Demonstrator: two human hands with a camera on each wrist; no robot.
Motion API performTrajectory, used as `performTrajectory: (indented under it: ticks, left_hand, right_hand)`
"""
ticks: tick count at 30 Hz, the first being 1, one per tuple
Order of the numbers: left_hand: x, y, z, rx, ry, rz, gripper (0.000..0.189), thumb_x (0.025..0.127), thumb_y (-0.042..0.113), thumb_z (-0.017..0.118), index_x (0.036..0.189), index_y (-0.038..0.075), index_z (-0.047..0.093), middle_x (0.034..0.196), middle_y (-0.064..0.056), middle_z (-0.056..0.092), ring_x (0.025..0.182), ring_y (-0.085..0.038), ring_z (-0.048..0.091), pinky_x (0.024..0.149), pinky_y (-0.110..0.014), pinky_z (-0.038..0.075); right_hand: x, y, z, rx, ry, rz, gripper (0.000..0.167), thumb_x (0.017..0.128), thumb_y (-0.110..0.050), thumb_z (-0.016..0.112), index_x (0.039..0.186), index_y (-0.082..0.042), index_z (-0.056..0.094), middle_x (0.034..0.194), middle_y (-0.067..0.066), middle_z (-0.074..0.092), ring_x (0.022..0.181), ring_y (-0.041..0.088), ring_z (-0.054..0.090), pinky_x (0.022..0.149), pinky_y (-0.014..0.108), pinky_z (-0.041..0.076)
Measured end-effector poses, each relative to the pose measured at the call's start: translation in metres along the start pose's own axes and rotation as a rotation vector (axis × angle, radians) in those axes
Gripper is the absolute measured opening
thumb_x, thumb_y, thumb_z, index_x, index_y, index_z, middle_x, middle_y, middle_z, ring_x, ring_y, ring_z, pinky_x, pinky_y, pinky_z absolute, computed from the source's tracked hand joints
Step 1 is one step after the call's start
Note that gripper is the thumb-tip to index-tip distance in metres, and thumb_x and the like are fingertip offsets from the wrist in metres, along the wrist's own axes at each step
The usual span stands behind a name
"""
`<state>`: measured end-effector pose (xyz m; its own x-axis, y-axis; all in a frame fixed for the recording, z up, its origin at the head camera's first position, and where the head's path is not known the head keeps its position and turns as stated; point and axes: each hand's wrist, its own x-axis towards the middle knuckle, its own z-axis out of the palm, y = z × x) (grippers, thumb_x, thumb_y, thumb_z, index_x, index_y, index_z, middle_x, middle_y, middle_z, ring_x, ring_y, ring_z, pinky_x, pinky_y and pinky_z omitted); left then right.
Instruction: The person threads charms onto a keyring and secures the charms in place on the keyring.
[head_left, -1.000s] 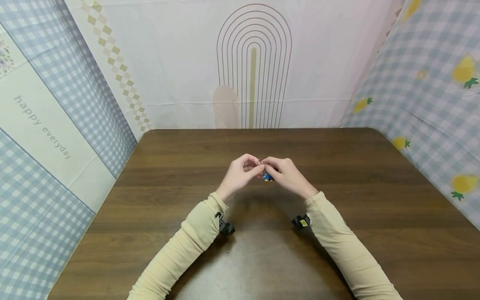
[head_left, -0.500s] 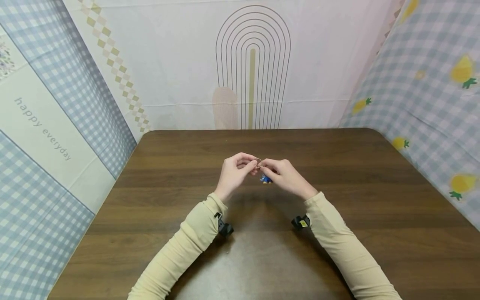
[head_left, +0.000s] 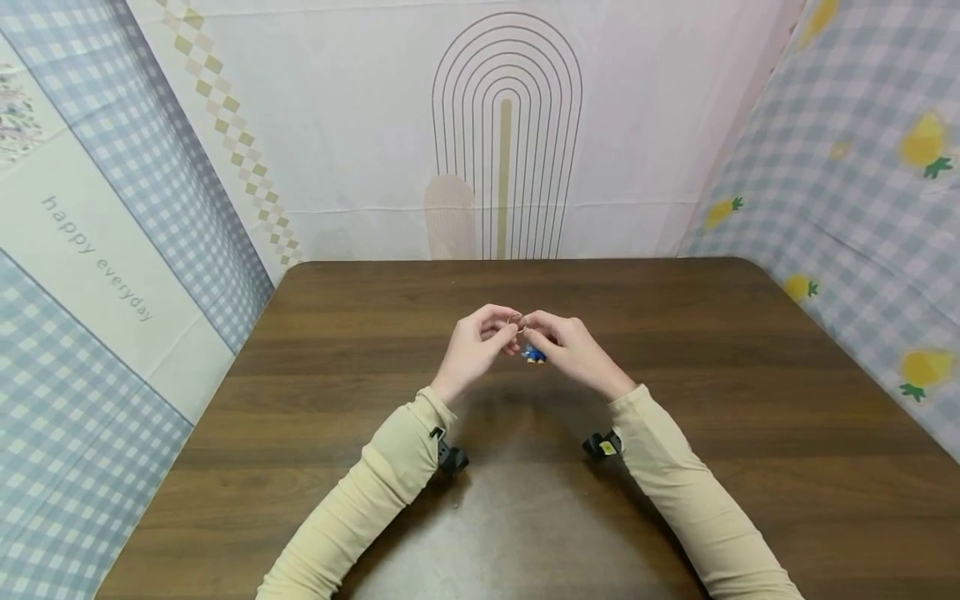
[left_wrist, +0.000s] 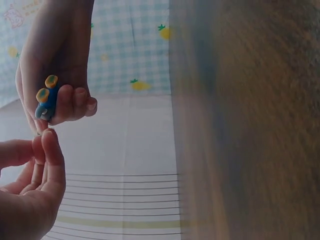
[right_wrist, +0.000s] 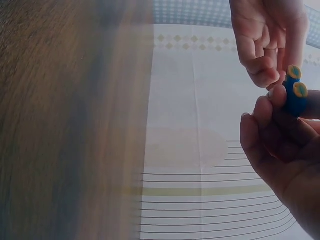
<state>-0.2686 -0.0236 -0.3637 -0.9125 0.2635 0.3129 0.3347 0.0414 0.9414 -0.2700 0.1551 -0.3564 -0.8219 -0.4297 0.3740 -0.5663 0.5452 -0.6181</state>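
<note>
Near the middle of the table, both hands meet over a thin metal key ring. My left hand pinches the ring's left side between thumb and forefinger. Opposite it, my right hand pinches the ring's right side. A small blue figurine with yellow-rimmed feet hangs under the right fingers. In the left wrist view the figurine shows its two round soles, teal inside yellow. The right wrist view shows the figurine against the right hand's fingers, which partly cover it.
A brown wood-grain table lies under the hands. Behind it hangs a white cloth with line arches. Blue checked cloths stand at the left and right. Each forearm wears a small black camera on the wrist.
My left hand shifted slightly left, then came back right. The ring between the hands now shows more plainly. The figurine has swung a little, and the right hand has barely moved.
</note>
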Motion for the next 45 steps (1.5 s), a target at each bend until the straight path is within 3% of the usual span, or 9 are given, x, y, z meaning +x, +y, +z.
performTrajectory:
  ticks: [3,10,13,18,25,29,34,40,45]
  left_hand:
    - [0.0,-0.001,0.0,-0.002,0.014,0.023,0.021,0.095,0.0,0.056,0.113,-0.007,0.062,0.089,-0.031,0.065,0.064,-0.007,0.061,0.067,-0.036,0.06]
    - [0.0,-0.002,-0.001,0.036,0.025,0.052,0.019,0.096,0.002,0.056,0.11,-0.006,0.065,0.085,-0.026,0.067,0.059,-0.008,0.058,0.062,-0.039,0.058]
    - [0.0,-0.003,-0.003,0.063,0.018,0.052,0.018,0.095,0.002,0.056,0.107,-0.006,0.067,0.088,-0.025,0.069,0.057,-0.01,0.058,0.058,-0.026,0.054]
    - [0.001,-0.002,-0.004,0.099,-0.001,0.03,0.017,0.095,0.003,0.057,0.105,-0.003,0.069,0.085,-0.024,0.069,0.057,-0.017,0.058,0.056,-0.021,0.051]
    - [0.003,-0.002,-0.008,0.143,0.018,-0.008,0.016,0.096,0.004,0.055,0.104,-0.003,0.068,0.081,-0.024,0.067,0.066,-0.033,0.062,0.061,-0.035,0.057]
    - [0.004,-0.002,-0.013,0.167,0.022,-0.027,0.016,0.096,0.004,0.056,0.104,-0.003,0.068,0.081,-0.022,0.069,0.066,-0.028,0.065,0.067,-0.048,0.059]
    - [0.005,-0.003,-0.021,0.238,0.017,-0.05,0.013,0.092,0.006,0.063,0.1,0.0,0.07,0.083,-0.019,0.073,0.07,-0.02,0.07,0.067,-0.037,0.06]
    - [0.007,-0.008,-0.031,0.346,0.003,-0.109,0.011,0.088,0.01,0.07,0.095,0.002,0.072,0.084,-0.015,0.075,0.077,-0.024,0.072,0.069,-0.027,0.057]
    - [0.009,-0.013,-0.037,0.515,-0.045,-0.183,0.009,0.083,0.014,0.074,0.087,0.007,0.074,0.08,-0.008,0.075,0.073,-0.016,0.068,0.063,-0.02,0.046]
  right_hand:
    - [0.0,0.0,0.0,0.0,0.004,-0.011,0.016,0.098,-0.013,0.057,0.11,-0.005,0.065,0.081,0.007,0.07,0.061,0.01,0.053,0.054,0.021,0.043]
    - [0.0,0.001,0.001,-0.001,-0.006,-0.022,0.013,0.097,-0.012,0.057,0.106,-0.007,0.066,0.071,0.002,0.063,0.058,0.009,0.049,0.053,0.021,0.04]
    - [0.0,0.001,0.001,-0.009,-0.01,-0.028,0.012,0.097,-0.011,0.057,0.101,-0.006,0.067,0.07,0.001,0.062,0.058,0.008,0.048,0.054,0.02,0.039]
    - [0.0,0.0,0.0,-0.009,-0.014,-0.016,0.011,0.097,-0.01,0.057,0.097,-0.006,0.067,0.07,0.001,0.06,0.059,0.007,0.047,0.055,0.02,0.04]
    - [0.0,0.002,0.0,0.034,-0.103,0.032,0.011,0.096,-0.017,0.061,0.094,-0.008,0.067,0.073,-0.001,0.065,0.065,0.012,0.056,0.06,0.022,0.046]
    - [0.0,0.006,0.0,0.045,-0.123,0.055,0.011,0.095,-0.017,0.062,0.091,-0.008,0.067,0.076,0.0,0.067,0.071,0.022,0.061,0.064,0.023,0.049]
    - [-0.001,0.01,-0.005,0.049,-0.094,0.096,0.011,0.096,-0.017,0.061,0.097,-0.009,0.068,0.084,0.007,0.069,0.074,0.022,0.062,0.065,0.024,0.05]
    - [-0.001,0.015,-0.008,0.05,-0.105,0.111,0.014,0.096,-0.008,0.058,0.106,-0.004,0.067,0.093,0.012,0.07,0.078,0.019,0.064,0.069,0.035,0.056]
    - [-0.001,0.023,-0.003,0.031,-0.154,0.104,0.011,0.093,-0.003,0.06,0.104,-0.001,0.064,0.09,0.012,0.069,0.082,0.027,0.065,0.069,0.024,0.052]
